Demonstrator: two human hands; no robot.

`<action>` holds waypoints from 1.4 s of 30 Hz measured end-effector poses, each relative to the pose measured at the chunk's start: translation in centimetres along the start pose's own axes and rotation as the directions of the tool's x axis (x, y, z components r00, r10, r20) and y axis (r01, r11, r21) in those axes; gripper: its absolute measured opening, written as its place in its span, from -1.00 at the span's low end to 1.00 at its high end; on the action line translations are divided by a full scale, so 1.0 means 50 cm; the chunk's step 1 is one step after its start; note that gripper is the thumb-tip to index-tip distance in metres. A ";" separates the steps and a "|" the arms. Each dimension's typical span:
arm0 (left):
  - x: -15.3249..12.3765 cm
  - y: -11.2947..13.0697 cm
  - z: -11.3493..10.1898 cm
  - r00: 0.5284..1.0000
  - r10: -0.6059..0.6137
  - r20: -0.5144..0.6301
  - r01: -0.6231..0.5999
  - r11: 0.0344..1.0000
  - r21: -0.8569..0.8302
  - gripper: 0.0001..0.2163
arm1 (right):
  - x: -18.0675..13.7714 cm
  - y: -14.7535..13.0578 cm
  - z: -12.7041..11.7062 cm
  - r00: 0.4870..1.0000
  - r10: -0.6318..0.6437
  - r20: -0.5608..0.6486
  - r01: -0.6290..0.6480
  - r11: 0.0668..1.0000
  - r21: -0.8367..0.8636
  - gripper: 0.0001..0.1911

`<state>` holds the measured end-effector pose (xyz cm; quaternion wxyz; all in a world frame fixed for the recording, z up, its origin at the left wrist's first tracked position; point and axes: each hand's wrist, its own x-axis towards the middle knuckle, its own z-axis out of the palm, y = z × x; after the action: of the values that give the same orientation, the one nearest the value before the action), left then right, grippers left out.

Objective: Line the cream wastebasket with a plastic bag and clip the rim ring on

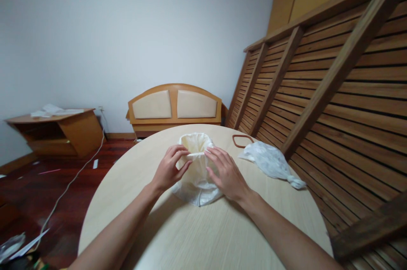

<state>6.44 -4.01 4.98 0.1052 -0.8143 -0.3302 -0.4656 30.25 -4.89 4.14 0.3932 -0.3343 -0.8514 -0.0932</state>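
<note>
A thin white plastic bag [196, 176] stands on the round light-wood table [203, 232], its mouth open at the far side. My left hand [169, 170] pinches the near rim of the bag from the left. My right hand [224, 173] grips the same rim from the right, fingers laid over the bag's side. A second white plastic bag [270, 160], crumpled and twisted at one end, lies to the right of my right hand. A brown rubber band [242, 140] lies just beyond it on the table.
A slatted wooden bed frame [330, 92] leans close along the table's right edge. A padded headboard [174, 107] stands against the far wall. A low wooden cabinet [54, 132] sits at left, with a white cable [73, 181] across the dark floor.
</note>
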 end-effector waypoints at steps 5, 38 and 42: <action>0.004 0.020 0.002 1.000 0.013 0.027 -0.013 1.000 -0.006 -0.67 | 0.001 -0.002 -0.003 0.999 -0.029 0.017 0.029 1.000 0.005 -0.49; 0.001 0.050 0.014 0.993 -0.120 -0.013 0.121 0.991 0.052 -0.66 | 0.000 0.019 -0.011 0.990 -0.139 0.004 0.138 0.988 0.062 -0.57; 0.005 0.060 0.019 0.994 -0.109 0.005 0.109 0.992 0.058 -0.84 | 0.001 0.015 -0.010 0.988 -0.150 -0.028 0.151 0.986 0.071 -0.58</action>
<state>9.09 -5.73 5.07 0.1014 -0.7937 -0.3879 -0.4576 31.01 -4.53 4.42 0.4066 -0.2534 -0.8726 -0.0951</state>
